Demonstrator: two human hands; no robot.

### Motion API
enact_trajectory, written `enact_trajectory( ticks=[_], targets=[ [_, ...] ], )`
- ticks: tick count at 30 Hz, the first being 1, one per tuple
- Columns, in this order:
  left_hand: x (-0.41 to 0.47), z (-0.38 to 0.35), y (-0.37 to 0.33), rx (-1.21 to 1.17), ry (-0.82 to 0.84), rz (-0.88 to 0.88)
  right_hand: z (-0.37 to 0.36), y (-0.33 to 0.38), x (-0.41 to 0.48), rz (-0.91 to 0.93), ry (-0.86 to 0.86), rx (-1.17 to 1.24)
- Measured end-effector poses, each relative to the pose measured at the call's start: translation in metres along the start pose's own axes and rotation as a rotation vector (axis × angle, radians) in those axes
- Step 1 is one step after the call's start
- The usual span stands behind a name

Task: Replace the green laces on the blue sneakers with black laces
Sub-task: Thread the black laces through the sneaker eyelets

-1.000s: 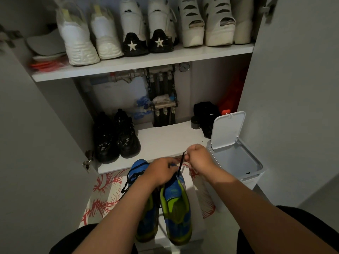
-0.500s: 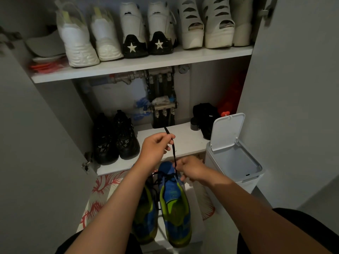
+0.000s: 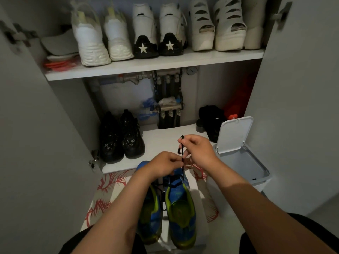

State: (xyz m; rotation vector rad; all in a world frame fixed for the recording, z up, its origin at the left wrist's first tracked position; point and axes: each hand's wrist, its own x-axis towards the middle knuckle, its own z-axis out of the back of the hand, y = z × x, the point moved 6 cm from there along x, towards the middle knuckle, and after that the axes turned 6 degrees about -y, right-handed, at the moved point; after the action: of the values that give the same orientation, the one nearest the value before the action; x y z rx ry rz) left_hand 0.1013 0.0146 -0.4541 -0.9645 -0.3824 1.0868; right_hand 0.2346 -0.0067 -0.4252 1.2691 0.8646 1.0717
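Observation:
Two blue sneakers with yellow-green trim stand side by side on a white stool, the right sneaker (image 3: 180, 211) and the left sneaker (image 3: 149, 217). A black lace (image 3: 182, 171) runs up from the front of the right sneaker. My right hand (image 3: 199, 153) pinches the lace's upper end above the shoe. My left hand (image 3: 165, 165) sits over the shoe's toe end and pinches the same lace lower down. More black lace lies loose between the two shoes.
An open white cupboard stands ahead, with a lower shelf (image 3: 157, 143) holding black shoes (image 3: 121, 138). A white bin (image 3: 242, 158) with its lid raised stands to the right. A red-and-white patterned mat (image 3: 108, 187) lies on the floor.
My left hand came down from holding the lace end high to the shoe's front. My right hand rose and took the lace's upper end.

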Motion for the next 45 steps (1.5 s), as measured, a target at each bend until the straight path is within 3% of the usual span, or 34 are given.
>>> enact_trajectory(
  ticks=[5,8,12,15,21,28,32,34,36,38,41,45],
  targets=[
    [0.003,-0.001,-0.004,0.025,-0.104,-0.005,0.004,-0.001,-0.002,-0.036,-0.018,0.011],
    [0.002,0.008,-0.008,-0.124,-0.223,0.006,0.008,-0.020,-0.002,-0.162,-0.016,-0.108],
    [0.002,0.025,-0.019,-0.412,-0.398,0.019,-0.001,-0.052,-0.010,-0.273,0.226,-0.385],
    [-0.002,0.031,-0.022,-0.475,-0.434,0.015,-0.013,-0.066,-0.014,-0.260,0.373,-0.483],
    [-0.003,0.036,-0.017,-0.485,-0.458,0.024,-0.015,-0.063,-0.010,-0.218,0.311,-0.410],
    [0.000,0.050,-0.002,-0.344,-0.552,0.063,-0.012,-0.057,-0.007,-0.147,0.218,-0.328],
    [-0.004,0.050,0.006,-0.055,-0.562,0.097,-0.010,-0.050,-0.005,-0.091,0.178,-0.293],
    [-0.010,0.054,0.001,0.089,-0.629,0.003,-0.012,-0.044,-0.004,-0.063,0.174,-0.247],
    [-0.011,0.051,-0.013,0.151,-0.588,-0.179,-0.017,-0.039,-0.006,-0.041,0.221,-0.234],
    [-0.008,0.037,-0.022,0.116,-0.399,-0.267,-0.020,-0.035,-0.009,-0.007,0.262,-0.261],
    [-0.006,0.021,-0.017,0.049,-0.160,-0.193,-0.020,-0.029,-0.011,0.018,0.271,-0.313],
    [-0.007,0.032,-0.006,0.056,-0.150,-0.136,-0.017,-0.028,-0.012,-0.008,0.248,-0.309]
  ],
)
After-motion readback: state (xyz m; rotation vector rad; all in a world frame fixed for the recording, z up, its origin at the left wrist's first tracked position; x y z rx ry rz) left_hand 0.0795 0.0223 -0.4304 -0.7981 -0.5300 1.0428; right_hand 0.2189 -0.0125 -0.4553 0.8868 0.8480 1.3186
